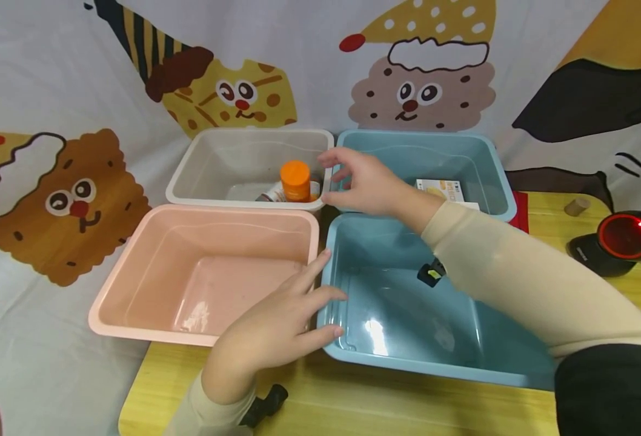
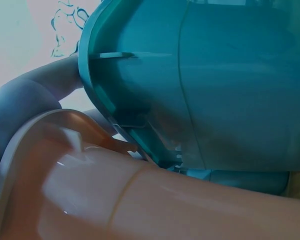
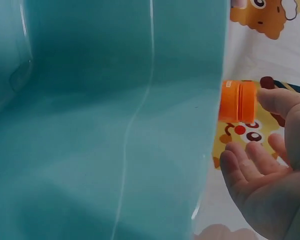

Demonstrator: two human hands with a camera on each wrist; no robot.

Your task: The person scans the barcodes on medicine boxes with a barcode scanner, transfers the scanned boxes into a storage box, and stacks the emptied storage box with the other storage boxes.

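My left hand (image 1: pixel 271 321) lies across the neighbouring rims of the pink bin (image 1: pixel 151 266) and the front blue bin (image 1: pixel 440 369), its fingers spread. In the left wrist view, fingers (image 2: pixel 55 80) reach over the blue rim. Above the border between the grey bin (image 1: pixel 211 163) and the back blue bin (image 1: pixel 484 163) is my right hand (image 1: pixel 369 181), its fingers loosely bent and holding nothing. An orange bottle (image 1: pixel 295 178) stands inside the grey bin just left of it. The right wrist view shows a gap between the hand and the orange bottle (image 3: pixel 235 101).
Other partly hidden items lie around the bottle. A white box (image 1: pixel 446 189) lies in the back blue bin. At the right, a black scanner (image 1: pixel 623 239) with a red-lit ring and a small brown cylinder (image 1: pixel 577 206) stand on the wooden table (image 1: pixel 353 402). A printed cloth (image 1: pixel 309 36) hangs behind.
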